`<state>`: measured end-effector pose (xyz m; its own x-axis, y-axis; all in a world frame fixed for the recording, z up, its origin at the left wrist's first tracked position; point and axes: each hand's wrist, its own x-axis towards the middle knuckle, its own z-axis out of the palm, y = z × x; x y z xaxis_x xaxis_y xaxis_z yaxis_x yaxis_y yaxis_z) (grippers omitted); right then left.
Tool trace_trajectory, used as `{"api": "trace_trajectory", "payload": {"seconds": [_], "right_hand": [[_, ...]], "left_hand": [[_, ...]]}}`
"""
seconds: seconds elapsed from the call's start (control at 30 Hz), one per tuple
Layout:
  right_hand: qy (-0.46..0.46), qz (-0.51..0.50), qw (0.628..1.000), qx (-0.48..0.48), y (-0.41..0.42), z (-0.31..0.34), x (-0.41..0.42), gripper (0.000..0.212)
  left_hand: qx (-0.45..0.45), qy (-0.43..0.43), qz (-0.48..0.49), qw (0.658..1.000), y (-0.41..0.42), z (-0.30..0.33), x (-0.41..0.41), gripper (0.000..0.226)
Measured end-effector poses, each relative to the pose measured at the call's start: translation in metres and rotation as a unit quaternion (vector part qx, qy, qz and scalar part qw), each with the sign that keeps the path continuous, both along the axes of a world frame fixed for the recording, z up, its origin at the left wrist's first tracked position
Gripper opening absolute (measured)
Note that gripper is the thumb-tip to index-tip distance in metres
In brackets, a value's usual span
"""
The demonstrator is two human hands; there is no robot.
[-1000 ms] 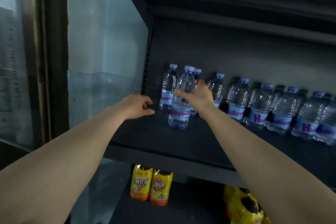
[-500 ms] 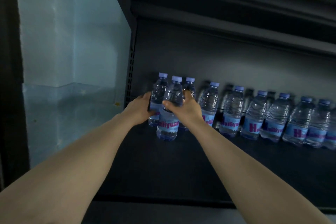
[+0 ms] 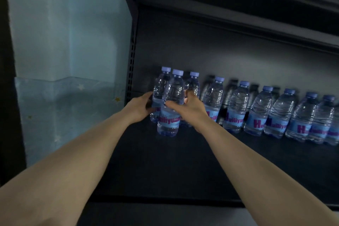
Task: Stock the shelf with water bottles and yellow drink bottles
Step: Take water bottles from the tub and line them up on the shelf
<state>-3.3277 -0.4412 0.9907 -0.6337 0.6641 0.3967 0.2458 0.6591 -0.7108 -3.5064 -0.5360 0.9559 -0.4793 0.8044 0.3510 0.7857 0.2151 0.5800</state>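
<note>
Near the middle of the frame, three clear plastic water bottles with pale purple caps stand close together, all upright with their caps pointing up. The front water bottle (image 3: 169,110) stands nearer the viewer than the other two. The right hand (image 3: 187,110) is wrapped around its right side, with the fingers (image 3: 171,104) curled across its front, pressing on it. The left hand (image 3: 140,108) is cupped on the left side of the back-left water bottle (image 3: 159,93), pressing it in. The back-right water bottle (image 3: 193,84) peeks out behind the right hand. So the bunch sits right between the two hands, and both hands are just as near.

The bottles stand on a dark flat metal shelf (image 3: 165,167). It looks smooth, so I think the bottles would slide on it easily. A long row of the same water bottles (image 3: 260,113) runs off to the right of the frame, along the back. The front of the shelf is bare. To the left is the pale blue wall (image 3: 69,42). No yellow drink bottles can be seen here.

I think the next move is to push the bunch back into line with the row.
</note>
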Motion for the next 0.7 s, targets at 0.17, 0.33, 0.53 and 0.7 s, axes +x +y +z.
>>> {"api": "trace_trajectory", "payload": {"seconds": [0.17,0.33,0.53,0.7], "right_hand": [[0.002,-0.001,1.000,-0.010,-0.002,-0.002,-0.005,0.049],[-0.012,0.001,1.000,-0.007,-0.004,0.001,-0.004,0.050],[-0.093,-0.063,0.981,0.157,-0.007,-0.008,0.002,0.066],[-0.147,-0.116,0.907,0.377,-0.014,-0.016,0.032,0.050]], "left_hand": [[-0.029,0.037,-0.010,0.999,-0.011,-0.005,0.004,0.064],[-0.059,0.078,0.008,0.995,-0.017,-0.002,0.005,0.059],[-0.059,0.128,0.065,0.988,-0.036,0.002,0.017,0.056],[-0.057,0.146,0.117,0.981,-0.058,0.005,0.050,0.055]]}}
